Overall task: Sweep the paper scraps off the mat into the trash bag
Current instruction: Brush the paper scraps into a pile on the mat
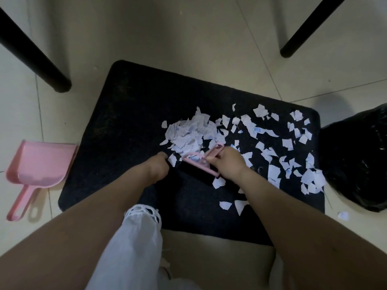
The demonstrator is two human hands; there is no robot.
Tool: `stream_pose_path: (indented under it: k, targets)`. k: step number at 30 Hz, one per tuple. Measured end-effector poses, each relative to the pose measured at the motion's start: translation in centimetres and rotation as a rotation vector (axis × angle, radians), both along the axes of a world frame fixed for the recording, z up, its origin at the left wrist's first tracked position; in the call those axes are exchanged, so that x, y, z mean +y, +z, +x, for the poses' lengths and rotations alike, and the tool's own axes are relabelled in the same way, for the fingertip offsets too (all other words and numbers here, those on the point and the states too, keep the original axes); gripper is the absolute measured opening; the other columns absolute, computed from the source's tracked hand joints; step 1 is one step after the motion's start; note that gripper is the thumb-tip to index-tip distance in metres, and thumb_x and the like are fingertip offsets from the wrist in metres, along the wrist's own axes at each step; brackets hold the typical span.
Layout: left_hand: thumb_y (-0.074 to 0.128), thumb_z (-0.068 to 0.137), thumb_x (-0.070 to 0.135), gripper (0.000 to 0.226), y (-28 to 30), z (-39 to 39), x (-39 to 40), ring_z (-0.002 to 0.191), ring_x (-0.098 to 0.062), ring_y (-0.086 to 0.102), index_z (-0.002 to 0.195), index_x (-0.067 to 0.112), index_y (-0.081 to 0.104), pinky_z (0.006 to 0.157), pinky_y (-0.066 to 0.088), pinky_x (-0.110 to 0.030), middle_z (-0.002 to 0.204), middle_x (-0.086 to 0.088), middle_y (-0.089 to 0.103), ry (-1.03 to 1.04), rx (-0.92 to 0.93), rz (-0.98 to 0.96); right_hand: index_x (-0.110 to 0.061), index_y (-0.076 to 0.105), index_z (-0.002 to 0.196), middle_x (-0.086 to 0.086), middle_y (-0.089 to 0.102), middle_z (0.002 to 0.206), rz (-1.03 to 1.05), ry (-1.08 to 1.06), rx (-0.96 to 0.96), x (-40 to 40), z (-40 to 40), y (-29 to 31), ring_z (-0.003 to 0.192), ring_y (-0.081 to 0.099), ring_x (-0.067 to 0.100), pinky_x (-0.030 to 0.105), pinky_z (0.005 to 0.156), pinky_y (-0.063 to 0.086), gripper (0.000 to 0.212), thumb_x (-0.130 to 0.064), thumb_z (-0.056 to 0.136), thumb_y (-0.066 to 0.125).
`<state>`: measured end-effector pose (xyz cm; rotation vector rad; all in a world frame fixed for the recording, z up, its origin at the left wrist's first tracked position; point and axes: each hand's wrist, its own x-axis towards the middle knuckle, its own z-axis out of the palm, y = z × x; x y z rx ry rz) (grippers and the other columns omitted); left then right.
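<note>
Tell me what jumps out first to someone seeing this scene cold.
The white paper scraps stand out most, heaped at the middle of the dark mat and scattered across its right half. Just below the heap, the right hand grips a pink hand brush, with the left hand at the brush's other end. A pink dustpan lies on the tile floor left of the mat, and a black trash bag sits at its right edge.

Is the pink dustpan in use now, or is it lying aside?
Lying aside. The pink dustpan rests on the floor tiles left of the mat, apart from both hands; no scraps show in it.
</note>
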<state>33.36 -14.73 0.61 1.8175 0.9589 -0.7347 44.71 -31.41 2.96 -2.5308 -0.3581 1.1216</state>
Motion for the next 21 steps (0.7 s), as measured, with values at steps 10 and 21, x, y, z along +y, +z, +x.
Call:
stream_pose_path:
  k: [10, 21]
  targets:
    - [0.036, 0.096, 0.002, 0.039, 0.1, 0.8, 0.9, 0.118, -0.038, 0.054, 0.134, -0.003, 0.044, 0.098, 0.046, -0.039, 0.134, -0.026, 0.051, 0.053, -0.015, 0.077, -0.02, 0.073, 0.095, -0.003, 0.069, 0.089, 0.152, -0.032, 0.03, 2.2, 0.0, 2.7, 0.078, 0.064, 0.017, 0.036, 0.078, 0.055, 0.017, -0.031, 0.091, 0.06]
    - [0.037, 0.096, 0.004, 0.039, -0.5, 0.6, 2.0, 0.095, -0.021, 0.043, 0.135, -0.003, 0.043, 0.099, 0.044, -0.037, 0.135, -0.025, 0.051, 0.114, 0.018, 0.088, -0.015, 0.063, 0.07, 0.0, 0.063, 0.065, 0.075, -0.171, -0.118, 3.6, -0.6, 1.0, 0.056, 0.055, 0.018, 0.025, 0.052, 0.042, 0.031, -0.037, 0.09, 0.057]
